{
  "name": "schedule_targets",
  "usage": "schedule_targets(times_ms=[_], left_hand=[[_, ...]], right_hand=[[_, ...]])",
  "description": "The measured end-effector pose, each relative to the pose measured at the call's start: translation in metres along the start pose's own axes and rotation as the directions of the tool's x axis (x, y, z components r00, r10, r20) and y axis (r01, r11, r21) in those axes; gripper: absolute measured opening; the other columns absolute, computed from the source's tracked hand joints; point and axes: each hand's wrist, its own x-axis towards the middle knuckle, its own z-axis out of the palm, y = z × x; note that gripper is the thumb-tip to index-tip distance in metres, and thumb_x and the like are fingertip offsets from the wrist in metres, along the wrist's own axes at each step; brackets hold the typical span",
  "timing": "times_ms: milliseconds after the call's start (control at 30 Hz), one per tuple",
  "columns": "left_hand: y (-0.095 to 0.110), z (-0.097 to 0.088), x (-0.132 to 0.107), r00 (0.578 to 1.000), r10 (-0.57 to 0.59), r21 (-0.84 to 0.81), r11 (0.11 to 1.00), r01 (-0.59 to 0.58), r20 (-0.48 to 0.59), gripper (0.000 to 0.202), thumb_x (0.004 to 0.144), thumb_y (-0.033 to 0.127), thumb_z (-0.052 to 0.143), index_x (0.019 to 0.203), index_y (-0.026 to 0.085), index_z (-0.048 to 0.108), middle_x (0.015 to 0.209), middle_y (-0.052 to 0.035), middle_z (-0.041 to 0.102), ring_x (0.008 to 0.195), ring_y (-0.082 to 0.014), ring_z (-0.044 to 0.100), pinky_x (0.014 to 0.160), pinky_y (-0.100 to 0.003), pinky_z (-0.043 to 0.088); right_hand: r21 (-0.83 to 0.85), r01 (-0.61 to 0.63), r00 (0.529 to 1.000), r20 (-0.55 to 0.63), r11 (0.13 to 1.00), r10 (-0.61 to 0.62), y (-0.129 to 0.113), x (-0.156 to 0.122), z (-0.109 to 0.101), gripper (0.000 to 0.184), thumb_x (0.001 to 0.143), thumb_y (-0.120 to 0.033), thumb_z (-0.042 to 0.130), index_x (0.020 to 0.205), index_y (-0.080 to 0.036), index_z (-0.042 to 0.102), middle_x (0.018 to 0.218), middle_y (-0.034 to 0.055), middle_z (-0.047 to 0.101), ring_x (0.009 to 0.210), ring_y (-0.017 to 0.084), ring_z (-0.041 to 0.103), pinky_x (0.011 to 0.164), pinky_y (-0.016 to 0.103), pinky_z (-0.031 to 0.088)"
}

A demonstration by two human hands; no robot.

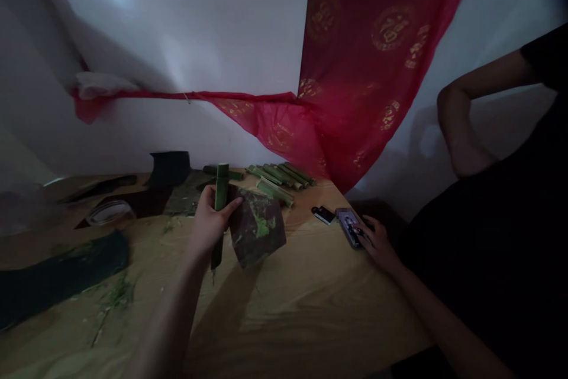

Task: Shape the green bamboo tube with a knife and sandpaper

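Observation:
My left hand (210,225) is closed round a green bamboo stick (220,181) and holds it upright over the wooden table (288,308). Right beside the thumb is a dark square block (260,228) smeared with green; whether it touches the hand I cannot tell. My right hand (377,243) lies at the table's right edge with its fingers stretched onto a phone (347,224). A person in black (510,219) stands close on the right, one arm bent with the hand at the hip.
Several cut green bamboo pieces (279,178) are piled by the wall. A lighter (323,214) lies left of the phone. A red printed cloth (355,71) hangs over the far right corner. On the left are a dark cloth (57,278), a glass dish (109,211) and green shavings (118,296).

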Motion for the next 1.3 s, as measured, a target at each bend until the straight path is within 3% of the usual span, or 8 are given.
schedule_targets(times_ms=[200,433,567,667,867,1033,1167,1300], left_hand=[[-0.002,0.001,0.001,1.000,-0.009,-0.013,1.000,0.009,-0.013,0.042,0.065,0.042,0.081,0.091,0.022,0.055,0.078,0.0035,0.054,0.067,-0.0139,0.049,0.060,-0.025,0.041],[0.001,0.000,-0.002,0.999,-0.037,-0.009,0.999,0.037,-0.007,0.042,0.065,0.042,0.082,0.089,0.022,0.054,0.077,0.0038,0.053,0.064,-0.0133,0.049,0.058,-0.024,0.041],[-0.001,-0.001,-0.001,0.999,-0.027,-0.013,1.000,0.027,-0.019,0.042,0.064,0.042,0.082,0.089,0.022,0.054,0.078,0.0037,0.053,0.064,-0.0130,0.048,0.058,-0.024,0.040],[-0.006,-0.002,0.001,1.000,-0.028,-0.027,0.999,0.028,-0.009,0.043,0.064,0.043,0.082,0.090,0.022,0.053,0.078,0.0042,0.053,0.065,-0.0130,0.049,0.059,-0.024,0.041],[-0.009,-0.002,0.003,1.000,-0.015,-0.019,1.000,0.015,-0.004,0.044,0.064,0.043,0.082,0.091,0.022,0.054,0.078,0.0040,0.053,0.067,-0.0135,0.050,0.060,-0.024,0.040],[-0.004,-0.002,0.001,0.999,-0.036,-0.027,0.999,0.036,0.007,0.044,0.065,0.044,0.082,0.091,0.022,0.054,0.076,0.0040,0.053,0.066,-0.0134,0.050,0.056,-0.023,0.038],[-0.003,-0.001,0.000,1.000,-0.027,-0.023,0.999,0.026,-0.012,0.043,0.065,0.043,0.082,0.090,0.022,0.054,0.076,0.0040,0.052,0.065,-0.0130,0.048,0.057,-0.023,0.038],[-0.004,-0.003,0.001,1.000,-0.026,-0.012,1.000,0.026,-0.012,0.042,0.065,0.043,0.082,0.088,0.023,0.053,0.075,0.0048,0.051,0.061,-0.0121,0.045,0.056,-0.023,0.037]], right_hand=[[-0.058,0.092,0.994,0.070,0.994,-0.088,-0.006,0.003,-0.001,0.041,0.096,-0.046,0.045,0.133,-0.034,0.060,0.154,0.0063,0.035,0.136,0.032,0.040,0.112,0.053,0.038],[-0.016,0.037,0.997,0.073,0.999,-0.036,-0.010,0.012,-0.001,0.043,0.097,-0.048,0.042,0.134,-0.034,0.058,0.157,0.0055,0.031,0.140,0.033,0.036,0.114,0.055,0.036],[-0.026,-0.025,1.000,-0.018,0.999,0.025,-0.005,0.003,-0.005,0.040,0.097,-0.046,0.041,0.125,-0.028,0.064,0.155,0.0089,0.030,0.137,0.034,0.038,0.113,0.057,0.034],[-0.047,-0.029,0.999,0.016,0.998,0.030,-0.003,-0.008,-0.011,0.036,0.095,-0.044,0.046,0.122,-0.031,0.066,0.154,0.0066,0.032,0.137,0.035,0.037,0.112,0.059,0.035],[-0.082,0.000,0.999,0.039,0.997,0.004,-0.006,-0.014,-0.015,0.037,0.094,-0.043,0.048,0.124,-0.030,0.065,0.155,0.0080,0.032,0.139,0.034,0.036,0.112,0.056,0.038],[-0.106,-0.012,1.000,0.014,0.994,0.014,-0.001,-0.002,-0.007,0.044,0.095,-0.046,0.045,0.136,-0.033,0.056,0.155,0.0081,0.032,0.138,0.035,0.037,0.110,0.058,0.039],[-0.132,0.021,0.998,0.058,0.991,-0.013,0.001,0.008,-0.004,0.044,0.096,-0.048,0.044,0.135,-0.033,0.057,0.156,0.0078,0.032,0.137,0.035,0.039,0.110,0.057,0.039],[-0.110,-0.027,1.000,-0.011,0.994,0.026,0.001,-0.002,-0.008,0.046,0.097,-0.045,0.041,0.139,-0.030,0.053,0.155,0.0106,0.031,0.138,0.035,0.039,0.111,0.058,0.037]])
